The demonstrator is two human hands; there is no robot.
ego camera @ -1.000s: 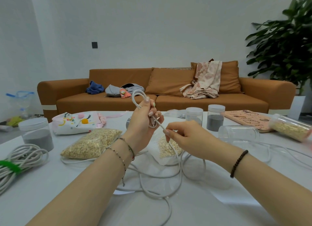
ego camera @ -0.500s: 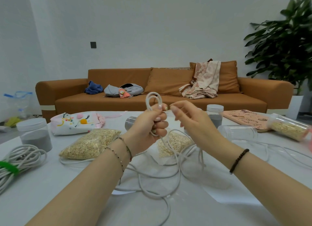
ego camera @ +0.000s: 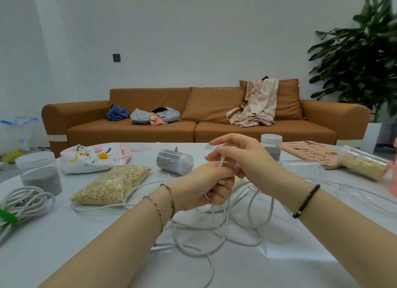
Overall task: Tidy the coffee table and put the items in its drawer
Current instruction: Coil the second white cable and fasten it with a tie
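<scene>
Left hand grips the white cord in a fist; right hand pinches it just above; the rest lies loose on the near table; best to wind small, even loops.

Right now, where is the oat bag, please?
In the head view the oat bag lies left of centre on the table, in front of the pouch.

Left hand: fingers curled round a white cable, back of the hand up; bare forearm reaches in from lower left.
Right hand: just above the left and touching it, pinching the same cable, index finger extended; bare forearm enters from lower right.
</scene>
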